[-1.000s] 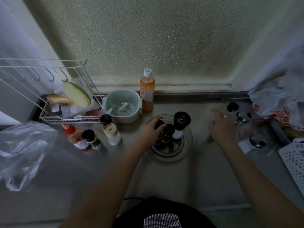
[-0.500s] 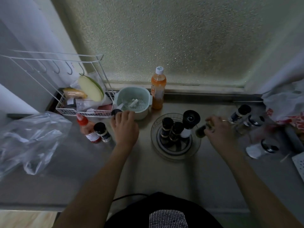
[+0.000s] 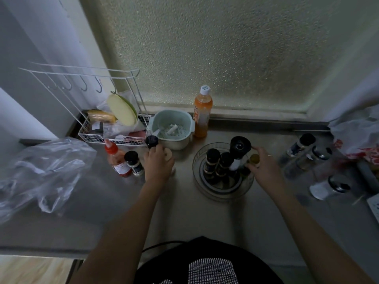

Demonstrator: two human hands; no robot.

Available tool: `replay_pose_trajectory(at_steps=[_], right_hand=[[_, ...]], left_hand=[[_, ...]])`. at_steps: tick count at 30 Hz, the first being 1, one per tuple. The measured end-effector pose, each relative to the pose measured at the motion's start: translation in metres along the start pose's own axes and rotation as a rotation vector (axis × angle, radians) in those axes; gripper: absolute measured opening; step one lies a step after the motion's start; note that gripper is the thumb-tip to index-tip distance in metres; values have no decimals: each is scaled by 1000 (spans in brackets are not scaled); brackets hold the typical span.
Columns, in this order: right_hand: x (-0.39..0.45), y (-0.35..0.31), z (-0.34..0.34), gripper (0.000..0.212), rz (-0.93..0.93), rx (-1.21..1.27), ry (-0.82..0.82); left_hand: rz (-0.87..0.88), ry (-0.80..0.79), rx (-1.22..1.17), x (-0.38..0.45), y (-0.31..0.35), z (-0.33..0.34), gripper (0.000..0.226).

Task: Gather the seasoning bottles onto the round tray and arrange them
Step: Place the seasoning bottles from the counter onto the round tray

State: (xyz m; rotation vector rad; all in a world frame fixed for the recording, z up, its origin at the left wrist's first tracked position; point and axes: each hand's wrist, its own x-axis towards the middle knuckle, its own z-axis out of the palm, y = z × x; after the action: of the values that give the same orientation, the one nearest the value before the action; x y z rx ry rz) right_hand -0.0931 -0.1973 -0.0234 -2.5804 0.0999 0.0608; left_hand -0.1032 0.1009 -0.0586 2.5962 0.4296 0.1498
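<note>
A clear round tray (image 3: 221, 196) sits mid-counter and holds two dark bottles (image 3: 211, 160) and a tall black-topped grinder (image 3: 239, 150). My right hand (image 3: 264, 169) is shut on a small yellow-capped bottle (image 3: 255, 159) at the tray's right edge. My left hand (image 3: 158, 163) covers a cream-capped bottle (image 3: 169, 154) left of the tray, beside a black-capped bottle (image 3: 151, 141). A red sauce bottle (image 3: 117, 158) and a black-capped jar (image 3: 134, 162) stand further left. Several more jars (image 3: 303, 144) stand or lie at the right.
A mint strainer basket (image 3: 174, 128) and an orange drink bottle (image 3: 202, 112) stand at the back by the frosted window. A white wire rack (image 3: 114, 128) is at back left, a crumpled clear plastic bag (image 3: 41, 173) at left, and plastic bags (image 3: 356, 132) at right.
My left hand left the tray and moved to the cream-capped bottle on the left. My right hand picked a small bottle from the right and brought it to the tray's edge.
</note>
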Motion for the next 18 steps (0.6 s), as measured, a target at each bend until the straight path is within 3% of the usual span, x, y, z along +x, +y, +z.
replay_pose_trajectory(at_steps=[7,12,18], right_hand=[[-3,1,5,45,12,-17,-8],[-6,5,9,49,24,64,0],[-6,11,14,63,73,155,-104]], left_hand=[[370,104,-197,-22,36,-9,36],[465,-18,-254,-30,59,-1,40],[540,-173,-180,-35,65,18,44]])
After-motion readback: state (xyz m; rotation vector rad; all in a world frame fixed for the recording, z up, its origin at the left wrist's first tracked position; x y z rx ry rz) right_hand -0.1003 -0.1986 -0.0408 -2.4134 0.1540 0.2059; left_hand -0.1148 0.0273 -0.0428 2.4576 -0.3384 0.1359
